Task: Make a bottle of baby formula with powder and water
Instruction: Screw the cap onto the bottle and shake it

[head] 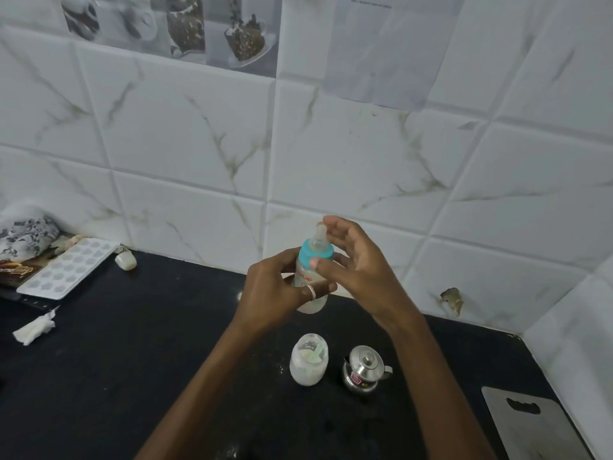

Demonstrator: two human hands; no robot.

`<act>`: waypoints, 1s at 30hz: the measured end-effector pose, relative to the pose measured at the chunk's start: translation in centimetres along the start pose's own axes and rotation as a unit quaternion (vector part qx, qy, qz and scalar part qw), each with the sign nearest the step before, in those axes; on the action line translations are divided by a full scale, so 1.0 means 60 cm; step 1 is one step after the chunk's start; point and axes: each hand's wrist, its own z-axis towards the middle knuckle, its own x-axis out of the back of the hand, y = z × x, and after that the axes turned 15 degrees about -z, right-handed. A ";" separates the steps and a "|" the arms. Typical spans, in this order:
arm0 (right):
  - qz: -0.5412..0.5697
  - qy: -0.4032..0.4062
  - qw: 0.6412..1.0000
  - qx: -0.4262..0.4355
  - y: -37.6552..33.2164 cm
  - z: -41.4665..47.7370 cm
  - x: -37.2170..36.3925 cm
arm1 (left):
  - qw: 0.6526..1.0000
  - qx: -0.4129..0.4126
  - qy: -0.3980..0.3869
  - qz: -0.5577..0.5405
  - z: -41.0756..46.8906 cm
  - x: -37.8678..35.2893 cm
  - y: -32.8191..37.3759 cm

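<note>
While the baby bottle [310,277] is held up above the black counter [149,360], well clear of its surface, the left hand [282,290] wraps around the clear body from the left, fingers closed on it below the teal collar [315,252]; a ring shows on one finger across the front. The right hand [351,263] comes in from the right with its thumb pressed against the collar's lower edge and the other fingers spread loosely behind the pale teat [321,235], the forefinger tip just beside the teat's top. Whether those fingers actually close on the collar I cannot tell. The bottle tilts slightly, teat toward the tiled wall [199,144].

Directly below, on the counter, stands an open jar of white powder [309,360] with a light green scoop in it, and just to its right a small lidded steel pot [363,370]; the two stand near each other but apart. A grey cutting board [530,423] lies at the right front corner. Far left, against the wall, sit an ice tray [69,268] and a crumpled tissue [34,330]. Between these and the jar the dark counter lies bare.
</note>
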 end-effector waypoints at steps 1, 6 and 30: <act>0.026 -0.029 0.999 0.014 -0.001 -0.001 0.012 | 1.000 0.008 -0.008 -0.010 0.002 0.002 0.001; 0.024 0.122 0.991 -0.040 -0.005 -0.012 -0.030 | 0.999 -0.019 0.033 0.016 -0.004 -0.004 -0.006; -0.012 -0.007 0.998 -0.055 0.008 -0.031 -0.025 | 0.999 0.004 -0.038 0.037 -0.022 0.013 0.007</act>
